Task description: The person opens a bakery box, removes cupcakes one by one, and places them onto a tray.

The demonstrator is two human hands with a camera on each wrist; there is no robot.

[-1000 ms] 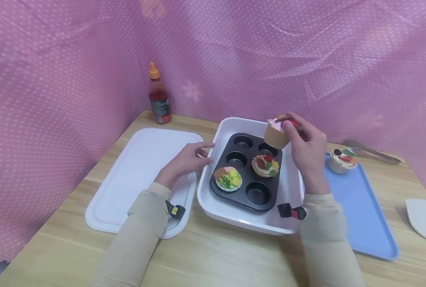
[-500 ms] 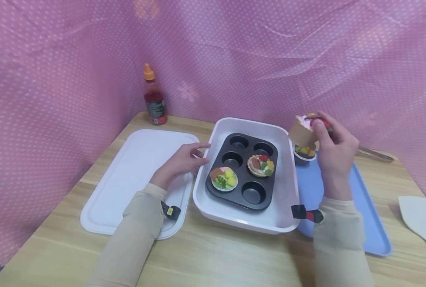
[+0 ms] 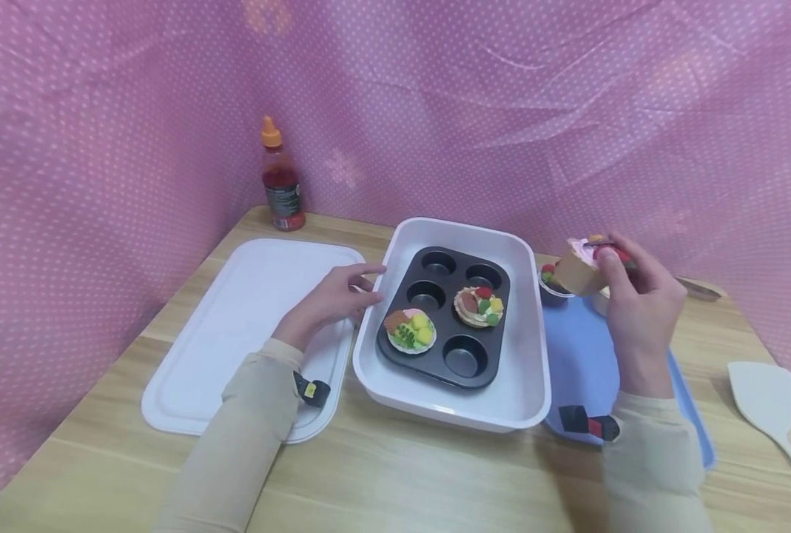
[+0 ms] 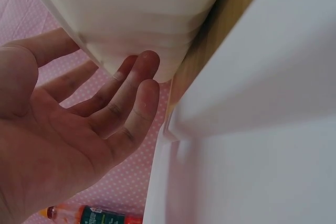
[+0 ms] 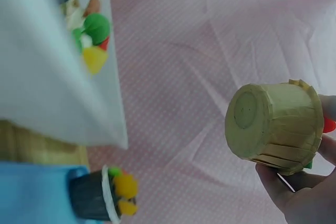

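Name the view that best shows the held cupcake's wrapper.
The right wrist view: the wrapper appears large, base and pleated side both visible. The head view shows it smaller, with the right hand gripping above; the left wrist view lacks it.

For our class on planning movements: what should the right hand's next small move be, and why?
Probably lower the tan cupcake onto the blue tray: the right hand holds it raised near that tray, where a dark cupcake stands.
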